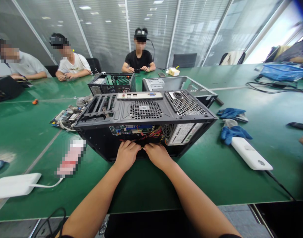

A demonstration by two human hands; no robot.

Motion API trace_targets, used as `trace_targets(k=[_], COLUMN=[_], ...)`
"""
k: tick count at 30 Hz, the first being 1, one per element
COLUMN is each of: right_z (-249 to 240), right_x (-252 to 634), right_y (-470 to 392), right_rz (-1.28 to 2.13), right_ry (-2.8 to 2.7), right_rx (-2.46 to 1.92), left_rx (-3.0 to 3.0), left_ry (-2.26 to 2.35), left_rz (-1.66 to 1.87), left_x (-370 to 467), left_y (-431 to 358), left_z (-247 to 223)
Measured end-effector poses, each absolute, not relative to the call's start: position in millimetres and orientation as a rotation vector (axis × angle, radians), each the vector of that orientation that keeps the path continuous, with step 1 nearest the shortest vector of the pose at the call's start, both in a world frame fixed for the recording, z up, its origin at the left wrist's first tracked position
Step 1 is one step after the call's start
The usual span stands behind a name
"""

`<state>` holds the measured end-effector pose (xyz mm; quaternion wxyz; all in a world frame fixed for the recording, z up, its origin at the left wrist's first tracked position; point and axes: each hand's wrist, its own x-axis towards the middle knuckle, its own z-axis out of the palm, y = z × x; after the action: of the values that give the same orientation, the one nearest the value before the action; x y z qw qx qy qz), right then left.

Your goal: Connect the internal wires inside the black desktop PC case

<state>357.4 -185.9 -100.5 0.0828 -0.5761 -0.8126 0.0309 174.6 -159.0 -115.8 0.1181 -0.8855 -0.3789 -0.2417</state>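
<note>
A black computer case [121,114] lies on the green table with its open side facing me. Inside it show a blue circuit board [126,129], red and yellow wires [155,133] and a silver power supply [182,134] at the right. My left hand [128,153] reaches into the opening, its fingers bent together near the wires. Close beside it, almost touching, my right hand [156,154] has its fingers closed too. A thin yellowish piece shows between the fingertips of both hands; what it is cannot be made out.
Two more cases [112,82] [203,91] stand behind. A loose circuit board [67,115] and a white power bank [15,185] are left; blue gloves [234,132] and a white power strip [250,153] are right. Several people sit across the table [42,132].
</note>
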Motion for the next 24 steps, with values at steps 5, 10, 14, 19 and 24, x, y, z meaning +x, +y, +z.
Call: trace_targets(k=[5,10,14,19,24], right_z=[-100.4,-103.2,-104.1,-102.1,-101.5], right_x=[357.9,357.9,357.3,357.1,358.1], right_y=[-186.5,-187.0,-186.5,-186.1,-185.3], right_rz=[0.112,0.123,0.146,0.174,0.160], right_ry=[-2.404,-2.334,-2.322,-2.323,-2.346], right_rx=[-1.699,-1.668,-1.633,-1.608,-1.586], left_rx=[-2.580,-2.555,-2.566,-2.574,-2.605], left_ry=[-1.115,-1.123,-1.129,-1.137,-1.150], left_rz=[-0.756,-0.824,-0.846,-0.809,-0.796], left_x=[174.3,172.5,171.6,172.8,173.3], left_y=[-159.4,-160.1,-160.7,-161.4,-161.2], left_z=[-115.1,-115.2,-115.5,-114.6,-114.7])
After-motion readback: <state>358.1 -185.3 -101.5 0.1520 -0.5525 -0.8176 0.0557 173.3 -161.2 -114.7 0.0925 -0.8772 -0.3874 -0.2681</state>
